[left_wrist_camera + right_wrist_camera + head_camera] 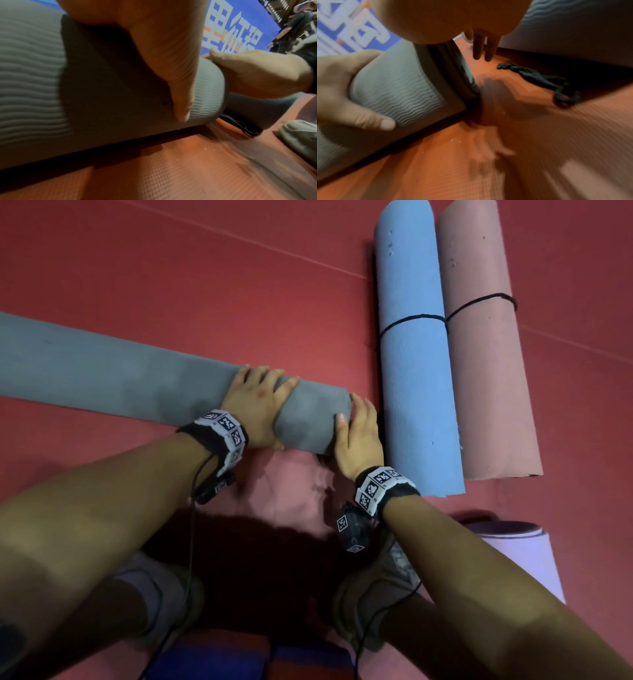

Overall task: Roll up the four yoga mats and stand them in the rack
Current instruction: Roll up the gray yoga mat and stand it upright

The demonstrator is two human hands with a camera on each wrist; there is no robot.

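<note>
A grey yoga mat [102, 371], rolled into a long tube, lies across the red floor. My left hand [255, 398] grips it near its right end, fingers over the top and thumb [171, 67] curled round the near side. My right hand [358, 436] presses flat against the roll's right end face, fingers straight, thumb on the rim. The right wrist view shows the grey mat's [399, 86] ribbed surface and spiral end, with my left hand [342, 88] wrapped on it. A rolled blue mat [414, 354] and a rolled pink mat [486, 371] lie side by side on the right, each tied with black cord.
A rolled purple mat [524, 559] lies at the lower right. A loose black cord [539, 79] lies on the floor between the grey roll's end and the blue mat. My shoes [376, 594] stand just behind the hands. No rack is in view.
</note>
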